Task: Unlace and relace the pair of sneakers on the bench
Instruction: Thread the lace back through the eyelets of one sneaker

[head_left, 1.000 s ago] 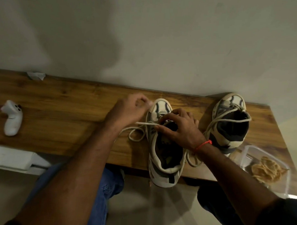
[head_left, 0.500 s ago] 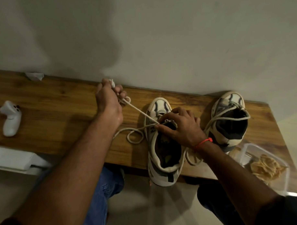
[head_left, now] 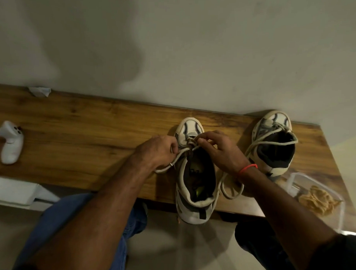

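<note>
Two white sneakers with dark trim stand on the wooden bench (head_left: 82, 131), toes toward the wall. The near sneaker (head_left: 194, 175) is in the middle, its heel hanging over the front edge. My left hand (head_left: 156, 152) is closed on the left end of its cream lace (head_left: 166, 168), right beside the eyelets. My right hand (head_left: 221, 152), with a red thread on the wrist, pinches the lace over the lower eyelets near the toe. The lace's other end loops on the bench by my right wrist. The second sneaker (head_left: 273, 144) stands at the right, loosely laced.
A white game controller (head_left: 10, 143) lies at the bench's left end, and a scrap of white paper (head_left: 40, 91) by the wall. A clear plastic tub (head_left: 320, 198) with tan bands sits at the right front corner. The wall runs just behind the bench.
My left hand pulled the lace out far to the left and up, then came back to the sneaker's eyelets. My right hand shifted forward toward the toe.
</note>
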`<act>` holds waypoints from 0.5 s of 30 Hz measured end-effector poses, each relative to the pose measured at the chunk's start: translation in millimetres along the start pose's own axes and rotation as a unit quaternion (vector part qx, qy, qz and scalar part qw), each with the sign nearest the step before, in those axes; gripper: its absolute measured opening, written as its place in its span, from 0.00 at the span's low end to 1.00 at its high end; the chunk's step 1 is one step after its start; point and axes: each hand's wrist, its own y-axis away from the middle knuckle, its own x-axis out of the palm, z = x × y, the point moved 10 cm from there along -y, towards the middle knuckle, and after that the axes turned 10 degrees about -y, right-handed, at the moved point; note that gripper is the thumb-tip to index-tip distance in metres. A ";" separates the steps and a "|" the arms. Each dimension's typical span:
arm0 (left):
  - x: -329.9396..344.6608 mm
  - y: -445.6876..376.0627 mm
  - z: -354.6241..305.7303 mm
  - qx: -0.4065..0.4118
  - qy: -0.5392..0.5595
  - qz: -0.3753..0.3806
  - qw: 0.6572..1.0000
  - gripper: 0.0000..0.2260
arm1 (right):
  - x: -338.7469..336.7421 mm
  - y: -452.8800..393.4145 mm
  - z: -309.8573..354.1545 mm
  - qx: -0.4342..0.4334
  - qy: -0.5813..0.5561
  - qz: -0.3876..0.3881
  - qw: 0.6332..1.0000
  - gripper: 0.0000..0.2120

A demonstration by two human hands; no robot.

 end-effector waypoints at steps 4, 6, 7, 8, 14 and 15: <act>-5.2 -2.2 2.1 -0.002 0.002 -0.028 1.000 0.01 | 1.5 0.1 1.2 -0.007 0.011 0.003 1.000 0.16; -19.5 -1.3 -3.0 0.009 -0.030 -0.100 0.995 0.02 | 1.3 1.4 5.6 -0.025 0.026 -0.006 0.999 0.22; -29.9 1.4 -9.8 0.030 -0.036 -0.147 0.988 0.03 | 2.5 2.5 10.2 -0.040 0.030 -0.007 0.999 0.25; -40.8 5.3 -18.7 0.060 -0.023 -0.191 0.979 0.03 | 4.6 3.3 15.3 -0.058 0.026 -0.003 0.998 0.26; -62.4 20.9 -44.3 0.210 0.200 -0.234 0.928 0.08 | 7.4 9.2 38.1 -0.084 -0.107 0.024 0.990 0.11; -68.2 22.6 -40.3 0.200 0.214 -0.261 0.920 0.08 | 1.0 8.3 28.6 -0.040 -0.136 -0.004 0.990 0.10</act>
